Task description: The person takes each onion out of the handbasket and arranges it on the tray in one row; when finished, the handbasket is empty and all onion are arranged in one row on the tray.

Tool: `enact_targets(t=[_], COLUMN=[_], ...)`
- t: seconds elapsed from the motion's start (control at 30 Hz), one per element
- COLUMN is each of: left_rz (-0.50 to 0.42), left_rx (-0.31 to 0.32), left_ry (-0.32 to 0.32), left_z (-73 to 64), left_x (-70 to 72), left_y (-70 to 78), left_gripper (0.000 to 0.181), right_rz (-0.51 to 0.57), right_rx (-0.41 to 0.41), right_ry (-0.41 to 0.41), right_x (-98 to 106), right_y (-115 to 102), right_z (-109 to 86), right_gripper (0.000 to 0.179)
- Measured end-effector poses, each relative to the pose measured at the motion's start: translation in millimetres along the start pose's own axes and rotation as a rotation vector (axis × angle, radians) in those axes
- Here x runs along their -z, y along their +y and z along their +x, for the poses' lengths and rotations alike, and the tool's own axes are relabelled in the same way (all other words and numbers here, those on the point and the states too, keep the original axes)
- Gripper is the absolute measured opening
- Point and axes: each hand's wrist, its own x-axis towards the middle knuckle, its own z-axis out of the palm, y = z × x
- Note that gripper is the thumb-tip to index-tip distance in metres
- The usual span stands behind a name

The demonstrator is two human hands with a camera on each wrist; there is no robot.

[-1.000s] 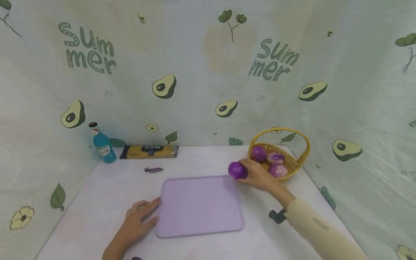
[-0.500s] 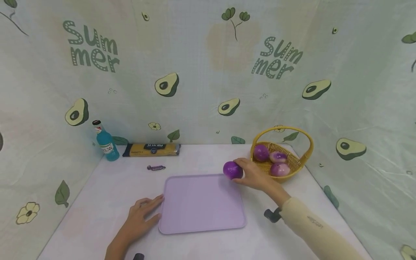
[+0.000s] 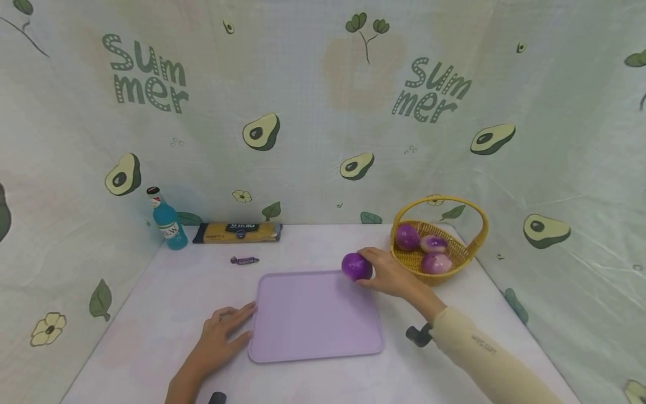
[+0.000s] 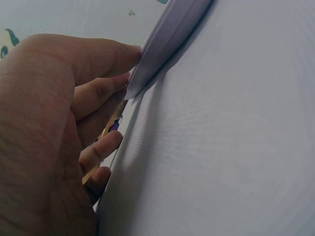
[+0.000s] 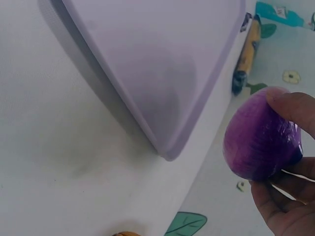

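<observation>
A shiny red onion point(image 3: 355, 266) is pinched by my right hand point(image 3: 391, 276), thumb on one side and fingertips on the other. In the head view it overlaps the back right corner of the lilac tray point(image 3: 318, 320); the right wrist view shows the onion point(image 5: 261, 135) raised above the tabletop. My left hand point(image 3: 217, 339) rests beside the tray's left side, fingers loosely extended. Its fingertips meet the rim in the left wrist view, where the tray edge point(image 4: 170, 44) stands close to the thumb.
To the right stands a yellow wicker basket point(image 3: 460, 259) with a tall handle and several purple onions inside. Along the back lie a spaghetti packet point(image 3: 262, 232) and a small purple wrapped candy point(image 3: 245, 260). A blue bottle point(image 3: 170, 224) leans in the back left corner by the printed cloth.
My right hand has carried the onion left, away from the basket and to the tray's back right corner. The left hand stays at the tray's edge.
</observation>
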Motion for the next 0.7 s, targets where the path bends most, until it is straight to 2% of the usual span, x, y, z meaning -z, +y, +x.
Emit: enact_targets(t=[0.17, 0.43, 0.7], left_rz=[-0.008, -0.044, -0.026], left_rx=[-0.005, 0.002, -0.005], left_ry=[0.004, -0.002, 0.006], left_z=[0.3, -1.7, -1.3], left_x=[0.0, 1.5, 1.7], left_y=[0.9, 3.7, 2.9], left_gripper=[0.056, 0.055, 0.055], right_rz=[0.013, 0.018, 0.039], right_rx=[-0.003, 0.036, 0.072], right_ry=[-0.015, -0.014, -0.005], right_x=[-3.3, -6.1, -11.6], right_y=[-3.1, -7.7, -14.8], right_z=[2.8, 6.4, 9.9], right_gripper=[0.074, 0.075, 0.074])
